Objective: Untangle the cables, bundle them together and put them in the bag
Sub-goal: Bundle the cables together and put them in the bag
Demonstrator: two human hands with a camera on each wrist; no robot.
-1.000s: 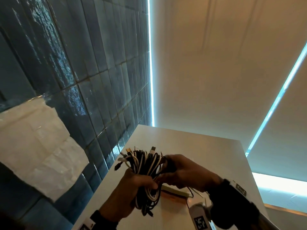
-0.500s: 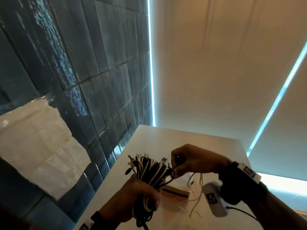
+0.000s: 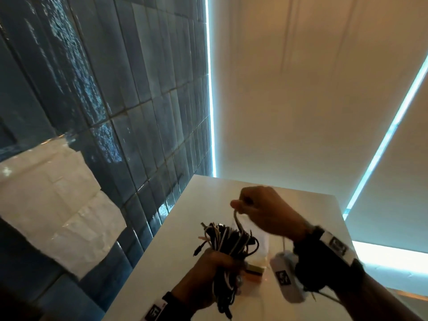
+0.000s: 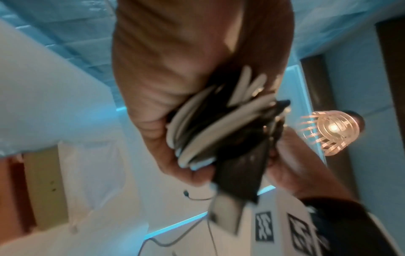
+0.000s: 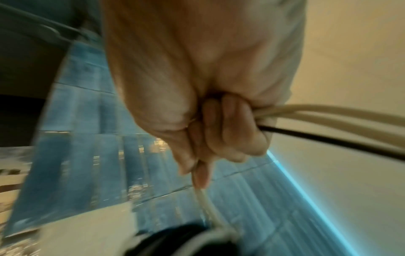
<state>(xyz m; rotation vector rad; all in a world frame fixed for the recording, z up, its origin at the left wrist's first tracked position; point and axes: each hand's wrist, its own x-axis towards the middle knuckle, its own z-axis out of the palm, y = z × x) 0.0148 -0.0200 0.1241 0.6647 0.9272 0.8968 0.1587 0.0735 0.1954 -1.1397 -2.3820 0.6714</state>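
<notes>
A bundle of black and white cables (image 3: 228, 242) is held above the white table (image 3: 289, 202), plug ends sticking up. My left hand (image 3: 208, 272) grips the bundle round its middle; the left wrist view shows the coiled cables (image 4: 210, 128) in my palm. My right hand (image 3: 261, 207) is raised above the bundle and pinches a white cable (image 3: 237, 220) that runs down into it. In the right wrist view the white cable (image 5: 206, 201) leaves my curled fingers (image 5: 232, 124) downward, and further strands trail right. A flat white bag (image 3: 259, 249) lies on the table behind the bundle.
A dark blue tiled wall (image 3: 129, 112) runs along the table's left edge, with crumpled white paper (image 3: 51, 205) stuck on it. A beige blind with lit edges (image 3: 312, 100) stands behind the table. A small flat tan and dark object (image 3: 253, 269) lies beside the bag.
My right hand has let go of the bundle's side and risen, drawing one white cable upward. The left hand keeps its grip and has lowered the bundle slightly.
</notes>
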